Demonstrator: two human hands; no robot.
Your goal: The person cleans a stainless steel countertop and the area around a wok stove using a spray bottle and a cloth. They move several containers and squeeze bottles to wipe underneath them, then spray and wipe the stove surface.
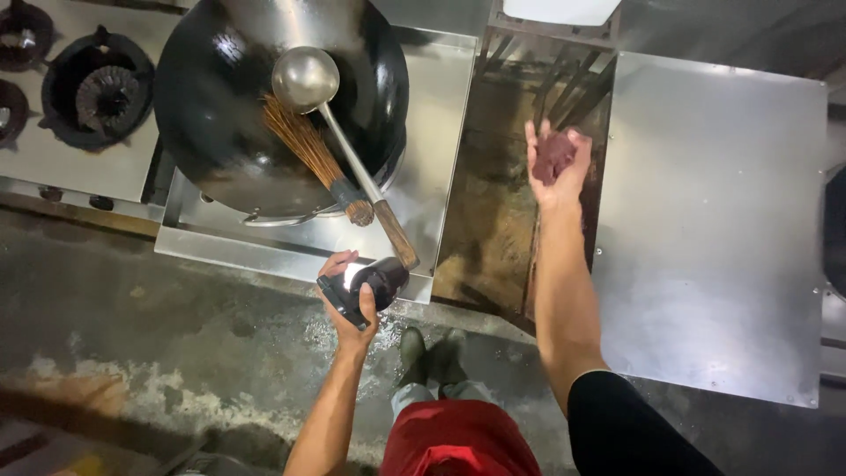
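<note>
A dark reddish lump (553,157) lies in the cupped palm of the right hand (557,167), the fingers (531,141) curled up around its edges and holding it from below, raised over the stained, brownish trough (489,220) between the two steel surfaces. The left hand (350,300) grips a dark bottle (370,284) tilted on its side, fingers wrapped round its body, at the front edge of the stove table (432,115). Just above it, the wooden handle of a steel ladle (306,78) sticks out from a large black wok (220,97), with a bamboo brush (313,159) lying beside it in the wok. A bare steel table (714,238) lies to the right, gas burners (101,97) at far left.
</note>
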